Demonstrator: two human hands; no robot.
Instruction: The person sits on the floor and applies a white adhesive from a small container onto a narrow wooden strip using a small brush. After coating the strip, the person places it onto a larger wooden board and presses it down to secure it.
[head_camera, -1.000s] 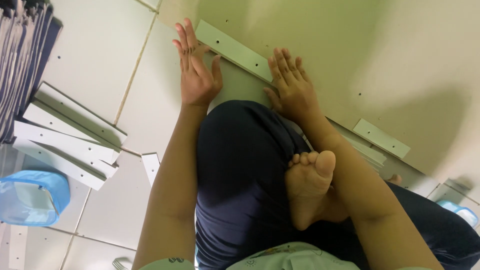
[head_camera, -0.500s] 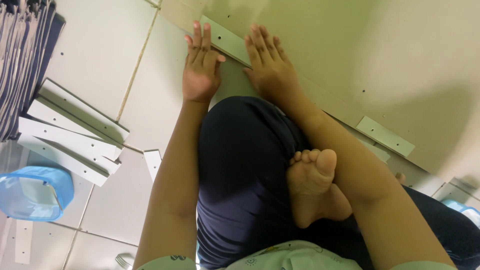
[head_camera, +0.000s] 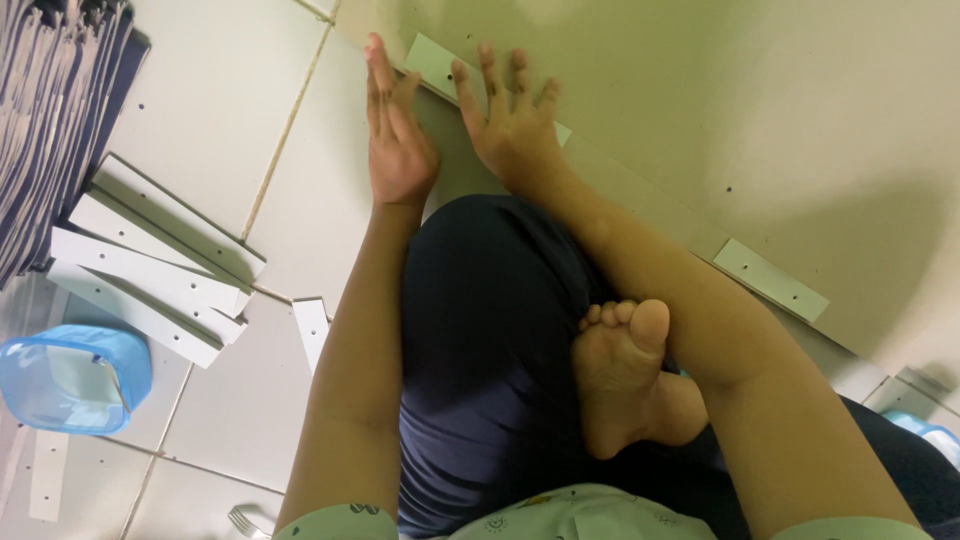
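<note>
Nearest the camera, the person sat cross-legged on the pale tiled floor (head_camera: 250, 420) in dark blue trousers (head_camera: 480, 340), with a bare foot (head_camera: 615, 375) turned sole-up across the lap. Both forearms reached forward over the knee.

To the left at about that depth stood a translucent blue plastic tub (head_camera: 70, 380), and beside it lay a loose stack of flat white board strips with small drilled holes (head_camera: 150, 260); one short white strip (head_camera: 312, 330) lay apart from the stack, close to the left forearm.

Further out, the left hand (head_camera: 398, 140) lay palm-down with its fingers straight and close together, gripping nothing, on the floor tile right at the edge of a large flat cream-coloured board panel (head_camera: 700, 110). The right hand (head_camera: 510, 125) lay just beside it, fingers spread wide and pressed flat, closed around nothing, on a narrow pale-green flat strip (head_camera: 432, 62) that ran along the near edge of that panel. The strip's far end showed past the fingertips; the palm covered its other end. A second strip of the same kind (head_camera: 770, 280) lay further right along the same panel edge.

At the far left, a row of dark blue-grey flat panels stacked on edge (head_camera: 55, 110) filled the corner.
</note>
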